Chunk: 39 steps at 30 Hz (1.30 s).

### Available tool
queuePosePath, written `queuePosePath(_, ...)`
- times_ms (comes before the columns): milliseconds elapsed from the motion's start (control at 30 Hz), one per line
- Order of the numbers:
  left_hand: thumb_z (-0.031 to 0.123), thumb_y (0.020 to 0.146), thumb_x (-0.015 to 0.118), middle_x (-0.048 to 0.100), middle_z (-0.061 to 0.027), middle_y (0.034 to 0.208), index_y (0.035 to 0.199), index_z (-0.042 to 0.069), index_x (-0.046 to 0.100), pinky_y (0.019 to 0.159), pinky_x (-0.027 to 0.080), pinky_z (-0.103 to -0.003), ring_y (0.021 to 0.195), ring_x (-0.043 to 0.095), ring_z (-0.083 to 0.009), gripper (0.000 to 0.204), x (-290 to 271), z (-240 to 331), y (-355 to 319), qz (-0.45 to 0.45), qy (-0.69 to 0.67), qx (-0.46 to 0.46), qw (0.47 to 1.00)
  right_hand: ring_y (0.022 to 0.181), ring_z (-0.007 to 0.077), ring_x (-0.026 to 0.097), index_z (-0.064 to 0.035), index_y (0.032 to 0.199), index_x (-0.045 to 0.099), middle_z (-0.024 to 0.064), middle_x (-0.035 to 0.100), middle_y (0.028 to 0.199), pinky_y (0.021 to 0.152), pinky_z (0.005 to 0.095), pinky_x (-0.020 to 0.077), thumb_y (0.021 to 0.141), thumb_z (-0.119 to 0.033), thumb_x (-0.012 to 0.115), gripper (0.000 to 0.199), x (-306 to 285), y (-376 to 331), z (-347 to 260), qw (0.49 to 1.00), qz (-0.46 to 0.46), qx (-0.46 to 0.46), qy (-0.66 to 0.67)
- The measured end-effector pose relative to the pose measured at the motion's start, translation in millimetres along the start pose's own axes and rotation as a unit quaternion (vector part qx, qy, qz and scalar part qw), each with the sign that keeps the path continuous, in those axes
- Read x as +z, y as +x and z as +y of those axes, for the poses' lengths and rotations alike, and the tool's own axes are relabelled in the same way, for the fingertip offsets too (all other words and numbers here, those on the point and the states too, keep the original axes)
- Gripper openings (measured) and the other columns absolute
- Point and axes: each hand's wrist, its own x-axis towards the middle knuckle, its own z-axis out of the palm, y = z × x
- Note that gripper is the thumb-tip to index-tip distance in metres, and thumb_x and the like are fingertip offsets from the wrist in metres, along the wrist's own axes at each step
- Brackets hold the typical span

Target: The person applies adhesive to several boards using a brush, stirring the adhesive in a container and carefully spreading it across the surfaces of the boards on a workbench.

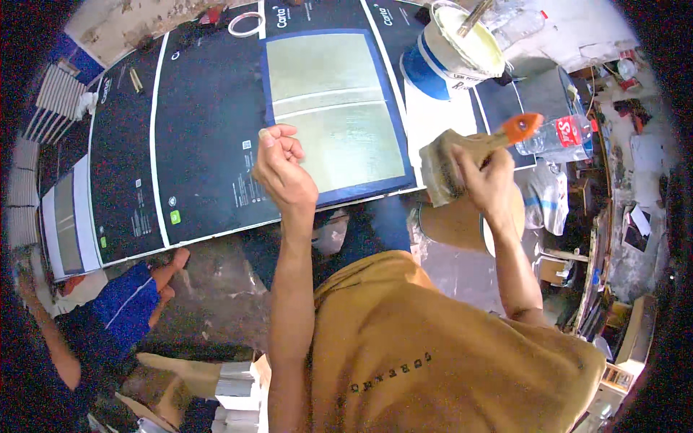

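Observation:
My right hand (494,177) is closed around a wide paintbrush (442,172) with an orange-tipped handle. Its bristles point left, just off the table's near edge. My left hand (284,169) is raised with its fingers curled and the thumb against them; nothing shows in it. It hovers by the lower left corner of a pale, glossy panel (346,141) framed in blue tape (267,79). A raised pale strip crosses the panel. Beyond the brush stands a white and blue bucket (455,61) of pale yellow paint, with a stick or handle leaning out of it.
Black printed boards (209,130) with white seams cover the table. A tape roll (247,24) lies at the far edge. Right are a clear bottle (570,133) and a round tan container (462,224). Another person (130,299) is at lower left. A cluttered shelf (595,267) lines the right.

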Motion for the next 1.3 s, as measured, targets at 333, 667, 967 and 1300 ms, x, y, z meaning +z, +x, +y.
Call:
queuePosePath(333,0.036,0.105,0.029,0.050,-0.0040,0.058,0.089,-0.001,0.063,0.052,0.031,-0.031,0.054,0.043,-0.0123,0.052,-2.6,0.7,-1.5,0.002,0.003,0.011,1.000,0.069,0.0234,0.068,0.0024,0.093,0.069,0.0152,0.069,0.078,0.068,0.0368,0.0540,0.089,-0.027,0.067,0.030,0.6,-15.7,-14.9,0.994,-0.078,0.021,-0.073)
queuePosePath(667,0.038,0.106,0.033,0.049,-0.0022,0.059,0.091,-0.001,0.063,0.052,0.031,-0.027,0.056,0.043,-0.0099,0.051,-1.5,2.0,-3.7,0.000,0.020,0.020,1.000,0.073,0.0226,0.070,0.0027,0.091,0.070,0.0150,0.071,0.077,0.071,0.0362,0.0534,0.084,-0.029,0.073,0.032,18.3,-3.5,-10.7,0.992,-0.114,-0.013,0.048)
queuePosePath(967,0.034,0.106,0.034,0.049,-0.0073,0.058,0.086,-0.003,0.060,0.055,0.038,-0.034,0.056,0.048,-0.0173,0.049,2.5,-0.9,-1.0,0.008,0.062,0.043,0.997,0.072,0.0151,0.067,0.0023,0.098,0.071,0.0095,0.073,0.083,0.069,0.0326,0.0533,0.084,-0.025,0.075,0.031,24.3,46.4,-15.0,0.960,0.051,-0.148,0.231)
queuePosePath(1300,0.034,0.105,0.033,0.051,-0.0064,0.060,0.086,-0.003,0.061,0.056,0.039,-0.033,0.056,0.049,-0.0168,0.050,4.5,2.2,0.8,-0.001,0.073,0.044,0.996,0.069,0.0293,0.074,-0.0017,0.086,0.076,0.0186,0.073,0.076,0.064,0.0422,0.0575,0.082,-0.042,0.071,0.041,33.2,110.2,1.1,0.974,0.140,-0.174,0.040)
